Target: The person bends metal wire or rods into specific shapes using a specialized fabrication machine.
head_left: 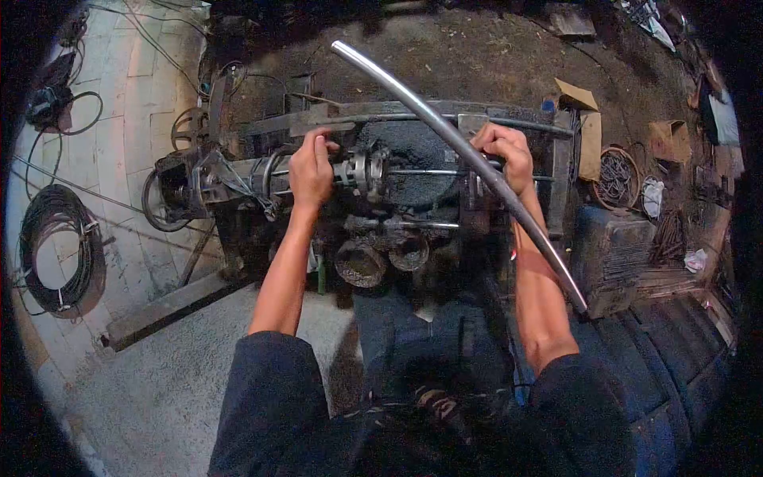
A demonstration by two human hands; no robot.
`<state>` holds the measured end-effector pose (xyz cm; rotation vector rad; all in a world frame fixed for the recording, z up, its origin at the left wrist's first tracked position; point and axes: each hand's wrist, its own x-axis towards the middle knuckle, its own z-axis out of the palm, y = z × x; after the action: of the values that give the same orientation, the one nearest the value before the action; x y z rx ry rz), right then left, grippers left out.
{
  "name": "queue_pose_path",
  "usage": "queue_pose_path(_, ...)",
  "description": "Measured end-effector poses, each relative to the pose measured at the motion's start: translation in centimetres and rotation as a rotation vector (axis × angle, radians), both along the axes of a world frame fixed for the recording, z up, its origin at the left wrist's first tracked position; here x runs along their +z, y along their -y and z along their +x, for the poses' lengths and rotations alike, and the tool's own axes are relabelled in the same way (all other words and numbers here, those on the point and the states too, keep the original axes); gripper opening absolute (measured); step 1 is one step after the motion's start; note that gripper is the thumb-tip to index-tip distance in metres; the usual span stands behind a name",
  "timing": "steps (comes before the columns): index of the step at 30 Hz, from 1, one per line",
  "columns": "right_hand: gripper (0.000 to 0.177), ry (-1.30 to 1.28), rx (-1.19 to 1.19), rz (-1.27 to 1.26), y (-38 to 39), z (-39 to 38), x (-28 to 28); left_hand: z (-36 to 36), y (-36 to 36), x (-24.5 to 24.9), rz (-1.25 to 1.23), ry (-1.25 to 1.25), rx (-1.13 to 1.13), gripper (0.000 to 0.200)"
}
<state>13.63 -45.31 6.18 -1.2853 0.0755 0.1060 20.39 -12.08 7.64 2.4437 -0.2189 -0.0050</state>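
Note:
A long, shiny metal rod [413,103] slants from upper centre to lower right, passing in front of my right forearm. My right hand [505,151] is closed at its middle, fingers curled against it. My left hand [311,168] has its fingers curled over the left part of a dark, greasy machine [373,171]; what lies inside them is hidden. Between my hands are the machine's round chuck-like part and a thin horizontal shaft [425,172]. Below these sit two round, dirty cups [360,264].
Coiled black cable [60,246] lies on the left floor. A handwheel [191,127] and a steel beam [171,312] are at the machine's left. To the right stand a dark metal box [616,254], a basket of metal pieces [616,179] and open cardboard boxes [590,143].

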Motion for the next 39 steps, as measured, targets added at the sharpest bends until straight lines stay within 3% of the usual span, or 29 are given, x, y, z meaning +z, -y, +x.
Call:
queue_pose_path(23,0.027,0.027,-0.071,-0.110,-0.4,0.0,0.3,-1.1,-0.3,0.4,-0.013,-0.003,0.011,0.027)
queue_pose_path(27,0.026,-0.044,-0.096,0.012,-0.7,0.0,0.0,-0.3,-0.2,0.0,-0.005,0.016,0.010,0.026)
queue_pose_path(39,0.029,-0.010,-0.077,-0.018,-0.8,-0.1,-0.2,0.1,0.1,0.3,-0.022,0.011,-0.005,0.026)
